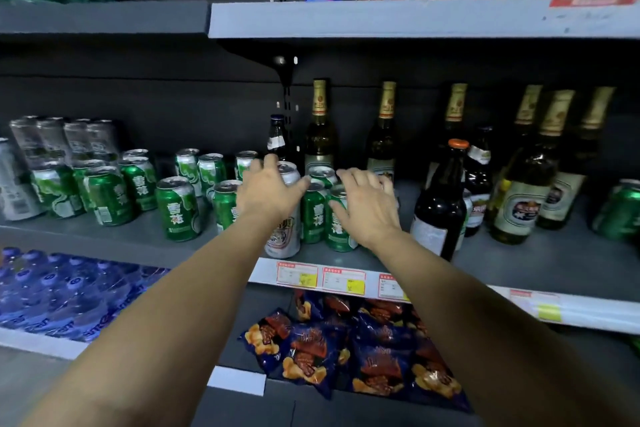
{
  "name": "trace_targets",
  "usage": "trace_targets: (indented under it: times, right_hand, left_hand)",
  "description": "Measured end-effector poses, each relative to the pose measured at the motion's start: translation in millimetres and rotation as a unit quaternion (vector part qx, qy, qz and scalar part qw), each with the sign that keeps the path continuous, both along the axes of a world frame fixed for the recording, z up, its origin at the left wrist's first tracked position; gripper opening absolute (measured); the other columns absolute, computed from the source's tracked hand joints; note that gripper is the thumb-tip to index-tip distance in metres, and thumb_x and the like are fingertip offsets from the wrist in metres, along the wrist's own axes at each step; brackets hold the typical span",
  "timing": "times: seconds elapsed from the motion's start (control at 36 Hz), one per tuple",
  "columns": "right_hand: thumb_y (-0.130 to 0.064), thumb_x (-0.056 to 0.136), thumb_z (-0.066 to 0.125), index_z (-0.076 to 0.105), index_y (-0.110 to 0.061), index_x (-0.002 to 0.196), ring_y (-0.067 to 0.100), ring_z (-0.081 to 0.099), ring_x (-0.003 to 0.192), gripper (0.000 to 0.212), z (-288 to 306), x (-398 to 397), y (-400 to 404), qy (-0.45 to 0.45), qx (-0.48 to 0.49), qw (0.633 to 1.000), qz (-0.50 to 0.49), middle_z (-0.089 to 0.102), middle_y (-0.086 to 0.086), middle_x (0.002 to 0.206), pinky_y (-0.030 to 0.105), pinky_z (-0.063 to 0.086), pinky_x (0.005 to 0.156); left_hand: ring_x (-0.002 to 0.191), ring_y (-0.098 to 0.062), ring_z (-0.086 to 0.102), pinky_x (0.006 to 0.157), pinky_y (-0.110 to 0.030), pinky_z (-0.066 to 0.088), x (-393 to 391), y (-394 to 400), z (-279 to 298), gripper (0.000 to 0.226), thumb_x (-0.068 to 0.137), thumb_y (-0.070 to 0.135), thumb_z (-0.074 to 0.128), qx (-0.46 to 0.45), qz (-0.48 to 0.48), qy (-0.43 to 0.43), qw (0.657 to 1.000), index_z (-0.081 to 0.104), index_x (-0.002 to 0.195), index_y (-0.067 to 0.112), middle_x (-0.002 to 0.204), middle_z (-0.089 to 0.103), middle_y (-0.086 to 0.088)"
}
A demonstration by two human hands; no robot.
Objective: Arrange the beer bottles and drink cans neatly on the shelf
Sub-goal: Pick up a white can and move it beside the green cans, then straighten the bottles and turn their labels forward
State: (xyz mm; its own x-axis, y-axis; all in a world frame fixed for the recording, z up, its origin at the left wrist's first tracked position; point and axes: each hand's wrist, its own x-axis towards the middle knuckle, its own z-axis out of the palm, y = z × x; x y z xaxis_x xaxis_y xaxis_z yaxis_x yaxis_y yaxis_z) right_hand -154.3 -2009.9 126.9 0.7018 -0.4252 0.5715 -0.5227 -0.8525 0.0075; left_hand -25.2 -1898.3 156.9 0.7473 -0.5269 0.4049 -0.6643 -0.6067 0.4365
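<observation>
Both my arms reach to the middle shelf (519, 263). My left hand (268, 189) hovers with spread fingers over a white can (285, 236) and the green cans around it. With fingers spread, my right hand (367, 204) hangs above a cluster of green cans (313, 215); neither hand grips anything. More green cans (176, 208) stand scattered to the left. Tall beer bottles (320, 128) line the back, and a dark bottle with an orange cap (440, 204) stands just right of my right hand.
A shrink-wrapped pack of cans (62, 142) sits at the far left. The lower shelf holds blue water bottle packs (62, 295) and blue snack bags (346, 347). Price tags (343, 279) line the shelf edge. The upper shelf (381, 17) carries red-gold packages.
</observation>
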Motion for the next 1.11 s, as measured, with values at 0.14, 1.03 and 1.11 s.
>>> trace_targets:
  times: [0.14, 1.03, 1.11]
  right_hand:
    - [-0.034, 0.084, 0.044, 0.065, -0.013, 0.108, 0.027, 0.059, 0.088, 0.037, 4.4, -32.7, 2.9, -0.152, -0.099, 0.983, 0.015, 0.063, 0.004, 0.096, 0.034, 0.031, 0.078]
    - [-0.043, 0.083, 0.069, 0.050, -0.014, 0.109, 0.025, 0.051, 0.107, 0.043, 22.7, -145.3, -49.3, -0.262, 0.209, 0.942, -0.027, 0.058, 0.003, 0.111, 0.036, 0.039, 0.081]
    - [-0.042, 0.080, 0.073, 0.052, -0.012, 0.109, 0.026, 0.054, 0.106, 0.047, 39.0, -162.3, -54.5, -0.300, 0.254, 0.920, -0.003, 0.059, 0.004, 0.110, 0.041, 0.045, 0.088]
  left_hand:
    - [0.128, -0.034, 0.039, 0.109, -0.046, 0.027, -31.2, -9.2, -0.2, 0.055, 0.091, 0.040, 0.055, -0.087, -0.019, -0.171, 0.981, 0.045, 0.135, 0.010, 0.135, 0.047, -0.015]
    - [0.102, -0.031, 0.058, 0.074, -0.034, 0.041, -206.6, -107.3, -69.3, 0.079, 0.072, 0.044, 0.077, -0.130, -0.159, 0.213, 0.955, 0.028, 0.127, 0.015, 0.105, 0.056, -0.007]
    - [0.092, -0.028, 0.060, 0.074, -0.036, 0.047, -214.6, -107.0, -53.6, 0.071, 0.068, 0.051, 0.077, -0.150, -0.196, 0.182, 0.952, 0.035, 0.117, 0.021, 0.096, 0.058, 0.000]
